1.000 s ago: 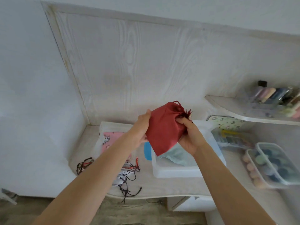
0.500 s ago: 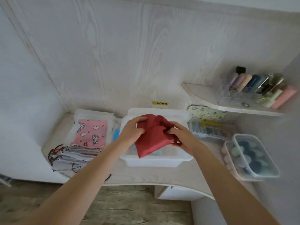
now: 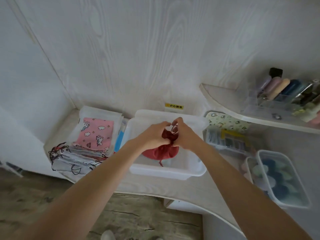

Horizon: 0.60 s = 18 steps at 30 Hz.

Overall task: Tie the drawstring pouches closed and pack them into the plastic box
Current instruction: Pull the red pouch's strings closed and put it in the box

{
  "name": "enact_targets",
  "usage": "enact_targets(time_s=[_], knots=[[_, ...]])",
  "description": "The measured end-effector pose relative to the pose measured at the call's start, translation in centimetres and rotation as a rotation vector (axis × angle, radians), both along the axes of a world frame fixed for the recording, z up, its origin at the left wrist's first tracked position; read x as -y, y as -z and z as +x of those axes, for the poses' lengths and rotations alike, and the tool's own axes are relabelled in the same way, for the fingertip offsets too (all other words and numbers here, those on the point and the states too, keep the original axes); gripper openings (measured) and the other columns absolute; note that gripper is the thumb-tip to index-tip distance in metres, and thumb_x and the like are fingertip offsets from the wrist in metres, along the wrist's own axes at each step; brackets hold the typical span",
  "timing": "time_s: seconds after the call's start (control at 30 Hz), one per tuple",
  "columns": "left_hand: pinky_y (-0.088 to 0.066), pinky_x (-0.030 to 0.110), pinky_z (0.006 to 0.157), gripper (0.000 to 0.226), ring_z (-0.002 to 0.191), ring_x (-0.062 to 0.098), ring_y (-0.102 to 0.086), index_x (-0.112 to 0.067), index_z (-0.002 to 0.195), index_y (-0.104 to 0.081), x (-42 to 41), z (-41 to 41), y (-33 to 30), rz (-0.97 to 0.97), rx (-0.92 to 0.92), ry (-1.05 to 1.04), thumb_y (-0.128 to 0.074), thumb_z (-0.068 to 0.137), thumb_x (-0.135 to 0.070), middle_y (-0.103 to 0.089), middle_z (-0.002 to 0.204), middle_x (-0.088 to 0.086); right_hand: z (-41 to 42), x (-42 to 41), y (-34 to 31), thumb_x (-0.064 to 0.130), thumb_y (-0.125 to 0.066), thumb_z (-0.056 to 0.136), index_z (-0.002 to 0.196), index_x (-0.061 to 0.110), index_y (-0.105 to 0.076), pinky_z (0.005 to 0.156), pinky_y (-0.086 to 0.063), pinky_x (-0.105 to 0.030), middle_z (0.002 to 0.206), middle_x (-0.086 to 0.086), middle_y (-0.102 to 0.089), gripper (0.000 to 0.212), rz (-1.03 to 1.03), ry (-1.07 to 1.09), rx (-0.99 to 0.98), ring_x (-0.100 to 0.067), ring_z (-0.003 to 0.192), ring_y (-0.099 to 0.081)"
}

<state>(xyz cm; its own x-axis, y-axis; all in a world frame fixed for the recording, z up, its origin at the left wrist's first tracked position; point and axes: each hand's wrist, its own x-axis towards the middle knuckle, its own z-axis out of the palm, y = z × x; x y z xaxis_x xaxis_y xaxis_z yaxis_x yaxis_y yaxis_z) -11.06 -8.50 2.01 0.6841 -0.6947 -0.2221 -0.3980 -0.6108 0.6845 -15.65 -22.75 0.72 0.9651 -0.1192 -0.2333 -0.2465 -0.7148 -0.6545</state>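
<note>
Head view looks down on our two bare forearms reaching over a white plastic box (image 3: 166, 172) that sits on a pale desk (image 3: 149, 189). Our left hand (image 3: 153, 135) curls its fingers round the gathered neck of a red drawstring pouch (image 3: 160, 152), and our right hand (image 3: 184, 135) pinches the same neck from the other side, with a thin loop of cord (image 3: 174, 128) showing between thumb and forefinger. The pouch's rounded body hangs just under our hands, inside the box's walls; we cannot tell whether it touches the bottom. A short red cord end (image 3: 161, 164) dangles from its lower edge. To the left of the box lies a stack of flat pouches (image 3: 81, 158) with dark cords trailing off its near edge, topped by a pink pouch (image 3: 96, 134) printed with rabbits and clouds. To the right stands a clear case (image 3: 228, 141) with yellow parts, and nearer us a lidded clear container (image 3: 284, 181) holds blue and green rounds. Above that, a corner shelf (image 3: 225, 99) carries a clear organiser with thread spools (image 3: 278, 87). A small yellow label (image 3: 174, 106) is stuck on the wood-grain wall behind the box.
</note>
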Motion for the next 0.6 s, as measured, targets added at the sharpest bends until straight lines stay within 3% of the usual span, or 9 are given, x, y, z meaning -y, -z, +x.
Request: enact_targets(time_s=[0.13,0.23,0.3,0.37,0.43,0.47,0.53,0.6], knots=[[-0.04,0.02,0.08,0.026,0.095,0.016,-0.058,-0.013,0.107,-0.065,-0.9,0.7,1.3,-0.134,0.031,-0.143,-0.066,0.081,-0.016,-0.065,0.102,0.003,-0.2,0.7,1.4,0.007,-0.074,0.072,0.135,0.015,-0.029,0.083,-0.047,-0.03,0.109,-0.007,-0.055,0.078,0.251,0.105,-0.134,-0.023,0.097,-0.058],[-0.042,0.016,0.072,0.015,0.081,0.01,-0.057,-0.014,0.097,-0.065,-1.3,1.0,2.6,-0.216,-0.097,-0.34,-0.064,0.082,-0.013,-0.063,0.089,-0.001,0.0,1.0,2.4,0.009,-0.072,0.077,0.133,0.015,-0.042,0.089,-0.048,-0.033,0.124,-0.003,-0.055,0.064,0.477,0.152,-0.234,-0.021,0.109,-0.056],[-0.044,0.017,0.069,0.011,0.077,0.011,-0.056,-0.011,0.097,-0.061,-1.5,1.4,3.5,-0.206,-0.219,-0.462,-0.059,0.086,-0.014,-0.061,0.086,0.002,0.3,1.1,2.8,0.007,-0.07,0.079,0.127,0.016,-0.052,0.087,-0.049,-0.03,0.128,0.003,-0.052,0.052,0.693,0.243,-0.155,-0.017,0.111,-0.055],[-0.043,0.021,0.061,0.008,0.07,0.014,-0.055,-0.007,0.092,-0.058,-1.5,1.8,4.4,-0.202,-0.336,-0.629,-0.052,0.091,-0.013,-0.059,0.081,0.007,0.7,1.1,2.9,-0.001,-0.064,0.083,0.121,0.011,-0.057,0.079,-0.051,-0.026,0.122,-0.002,-0.056,0.041,0.831,0.387,-0.059,-0.016,0.101,-0.058],[-0.042,0.027,0.06,0.021,0.074,0.022,-0.057,0.003,0.1,-0.058,-1.2,2.3,5.8,-0.122,-0.33,-0.755,-0.045,0.094,-0.013,-0.06,0.085,0.014,1.0,0.9,3.5,-0.005,-0.059,0.084,0.118,0.006,-0.058,0.081,-0.05,-0.032,0.118,-0.009,-0.057,0.036,0.771,0.484,-0.053,-0.016,0.09,-0.057],[-0.044,0.03,0.068,0.029,0.088,0.029,-0.06,0.008,0.111,-0.054,-0.9,2.4,6.5,-0.065,-0.307,-0.8,-0.043,0.095,-0.014,-0.061,0.098,0.019,1.2,0.7,4.1,-0.002,-0.06,0.085,0.119,0.006,-0.057,0.082,-0.048,-0.035,0.12,-0.011,-0.056,0.035,0.67,0.483,-0.084,-0.017,0.09,-0.055],[-0.045,0.036,0.089,0.039,0.114,0.037,-0.051,0.01,0.125,-0.045,-0.3,2.3,7.0,0.083,-0.272,-0.806,-0.041,0.095,-0.014,-0.05,0.126,0.024,1.5,0.1,5.5,0.008,-0.063,0.085,0.123,0.009,-0.054,0.08,-0.042,-0.029,0.126,-0.013,-0.053,0.039,0.43,0.4,-0.135,-0.018,0.098,-0.052],[-0.038,0.036,0.097,0.041,0.126,0.037,-0.04,0.009,0.132,-0.038,0.3,2.1,7.3,0.204,-0.229,-0.767,-0.039,0.095,-0.01,-0.037,0.137,0.024,1.5,-0.7,6.5,0.017,-0.061,0.087,0.128,0.013,-0.05,0.086,-0.038,-0.026,0.13,-0.013,-0.049,0.043,0.187,0.276,-0.118,-0.023,0.11,-0.052]])
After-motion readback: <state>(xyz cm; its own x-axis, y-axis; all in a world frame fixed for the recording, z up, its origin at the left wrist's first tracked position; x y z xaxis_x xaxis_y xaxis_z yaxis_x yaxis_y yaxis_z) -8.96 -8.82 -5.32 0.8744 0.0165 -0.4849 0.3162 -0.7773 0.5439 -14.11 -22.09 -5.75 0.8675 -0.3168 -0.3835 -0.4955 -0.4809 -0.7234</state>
